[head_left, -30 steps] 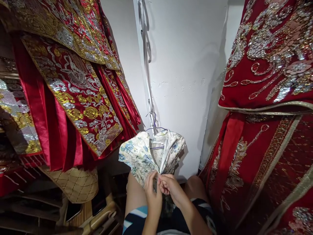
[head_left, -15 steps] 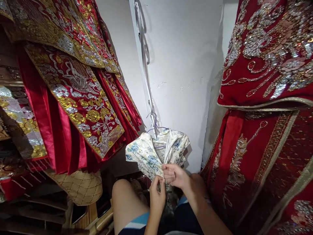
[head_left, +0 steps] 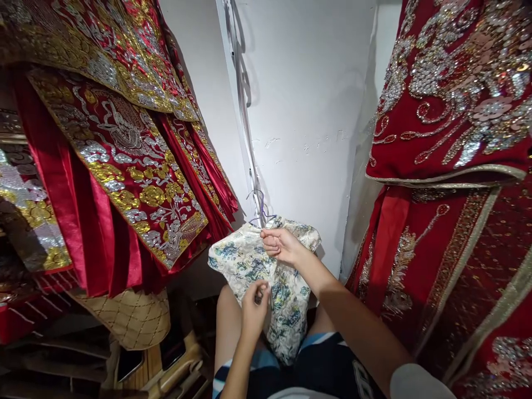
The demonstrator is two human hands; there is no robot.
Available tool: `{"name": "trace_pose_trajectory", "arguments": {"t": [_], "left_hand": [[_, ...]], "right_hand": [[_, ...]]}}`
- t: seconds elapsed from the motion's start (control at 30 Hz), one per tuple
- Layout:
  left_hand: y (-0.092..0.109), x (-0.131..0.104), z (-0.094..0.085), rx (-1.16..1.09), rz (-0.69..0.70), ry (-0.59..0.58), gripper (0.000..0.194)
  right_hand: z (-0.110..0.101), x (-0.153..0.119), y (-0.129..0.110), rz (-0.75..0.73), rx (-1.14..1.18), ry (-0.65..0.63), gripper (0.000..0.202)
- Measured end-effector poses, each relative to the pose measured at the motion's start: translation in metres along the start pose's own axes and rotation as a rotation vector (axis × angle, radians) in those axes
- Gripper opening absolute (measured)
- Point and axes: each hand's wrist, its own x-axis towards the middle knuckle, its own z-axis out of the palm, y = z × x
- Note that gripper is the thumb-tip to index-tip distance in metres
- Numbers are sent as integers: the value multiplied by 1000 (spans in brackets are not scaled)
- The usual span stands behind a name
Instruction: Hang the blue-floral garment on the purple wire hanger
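Note:
A white short-sleeved shirt [head_left: 236,260] with a blue and green floral print hangs in front of me on a thin purple hanger [head_left: 261,206]. With thumb and fingers closed, my right hand [head_left: 279,245] pinches the shirt at the top of its front, just below the hanger. Lower down, my left hand [head_left: 255,303] has its fingers curled in a pinch at the shirt's front edge. The fingertips partly hide the cloth there. The shirt's lower end hangs between my knees.
A white metal rail [head_left: 243,100] runs down the pale wall [head_left: 307,83] to the hanger. Red embroidered garments hang on the left [head_left: 137,166] and right [head_left: 449,138]. A quilted tan cloth [head_left: 128,318] and a phone-like dark object [head_left: 129,363] on wood are at lower left.
My right hand has risen from the shirt's middle to near its collar. The front, which gaped at the neck, now lies closed over. My left hand has shifted slightly left.

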Motion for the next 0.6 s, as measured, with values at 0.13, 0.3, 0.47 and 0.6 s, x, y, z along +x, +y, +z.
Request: {"name": "trace_pose_trajectory", "arguments": {"t": [0.13,0.3,0.47,0.6], "left_hand": [[57,65,-24,50,222,120,42],[96,127,-36,240,600,-87,25],[105,137,-43,271,620,115,21],[82,144,-77,89,384,484,25]], "right_hand": [[0,-6,17,-98,-141,55,31],[-8,0,25,-206,-326,135,38],[-29,10,57,-181,-422,169,43],[-42,-2,104,-37,-404,97,46]]}}
